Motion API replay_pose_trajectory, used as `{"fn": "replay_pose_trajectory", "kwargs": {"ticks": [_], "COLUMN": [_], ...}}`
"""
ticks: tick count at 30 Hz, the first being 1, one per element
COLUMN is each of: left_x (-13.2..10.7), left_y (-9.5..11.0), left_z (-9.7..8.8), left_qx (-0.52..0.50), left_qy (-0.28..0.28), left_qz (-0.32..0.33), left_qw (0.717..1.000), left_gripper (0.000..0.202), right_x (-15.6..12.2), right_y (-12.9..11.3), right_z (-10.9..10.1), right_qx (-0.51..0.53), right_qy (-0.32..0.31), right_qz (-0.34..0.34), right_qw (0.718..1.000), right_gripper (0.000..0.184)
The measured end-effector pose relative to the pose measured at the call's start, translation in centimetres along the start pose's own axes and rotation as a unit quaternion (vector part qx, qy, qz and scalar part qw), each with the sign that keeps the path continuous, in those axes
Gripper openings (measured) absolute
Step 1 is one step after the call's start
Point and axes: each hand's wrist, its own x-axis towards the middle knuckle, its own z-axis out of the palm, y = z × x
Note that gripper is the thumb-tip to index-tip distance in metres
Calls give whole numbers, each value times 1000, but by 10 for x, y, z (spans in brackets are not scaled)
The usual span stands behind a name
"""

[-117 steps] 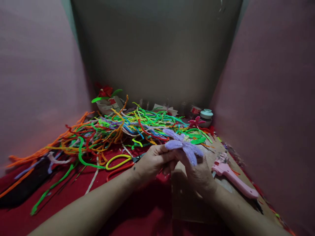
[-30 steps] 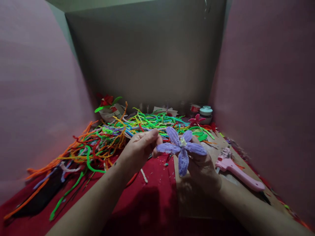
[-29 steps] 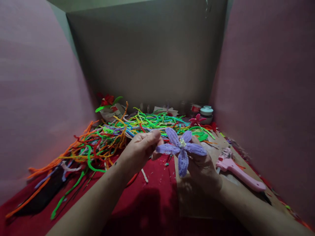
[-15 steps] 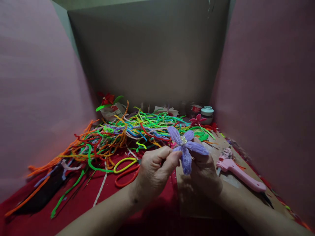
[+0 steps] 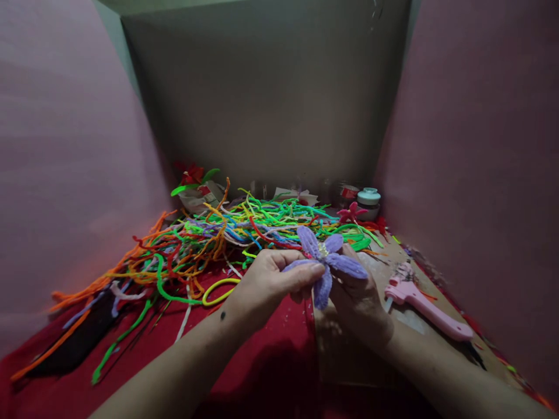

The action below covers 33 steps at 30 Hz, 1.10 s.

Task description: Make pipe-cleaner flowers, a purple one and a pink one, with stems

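A purple pipe-cleaner flower (image 5: pixel 345 263) with several looped petals and a pale yellowish centre is held up in front of me. My left hand (image 5: pixel 273 276) pinches one of its left petals near the centre, thumb on top. Behind the flower, my right hand (image 5: pixel 360 297) is closed around its underside; the fingers are mostly hidden by the petals. Just left of my left hand lie scissors with a yellow handle loop (image 5: pixel 218 291), partly covered by my forearm.
A large heap of coloured pipe cleaners (image 5: pixel 262 224) spreads across the red cloth (image 5: pixel 271 361). On the right, a pink glue gun (image 5: pixel 430 311) rests on a cardboard sheet (image 5: pixel 349 366). Farther back are a pink flower (image 5: pixel 351 213), a jar with a pale blue lid (image 5: pixel 369 196) and a red flower (image 5: pixel 192 174).
My left thumb has straightened and slid onto the flower's centre, and the left petal now shows beside it. The flower has turned slightly. My left forearm now covers the red scissor loop.
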Motion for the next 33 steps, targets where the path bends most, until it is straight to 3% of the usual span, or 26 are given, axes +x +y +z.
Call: {"fn": "replay_pose_trajectory", "kwargs": {"ticks": [3,10,15,20,25,33], "left_x": [-2,-5,-6,-5,0,1], "left_y": [-1,2,4,9,7,2], "left_z": [1,14,16,12,1,0], "left_qx": [-26,-16,19,29,-21,-17], "left_qy": [-9,80,101,87,21,21], "left_qz": [-26,-16,-13,-29,-33,-20], "left_qw": [999,997,995,995,999,999], "left_gripper": [27,21,20,18,15,20], "right_x": [-1,1,2,2,3,5], "right_y": [1,-1,-5,-4,-3,-7], "right_z": [0,2,2,1,-1,0], "right_qx": [-27,-54,-65,-72,-97,-110], "right_qy": [-13,-1,3,0,-11,-15], "right_qz": [-24,-61,-73,-78,-93,-110], "right_qw": [999,997,995,994,991,988], "right_gripper": [9,12,14,11,7,12]}}
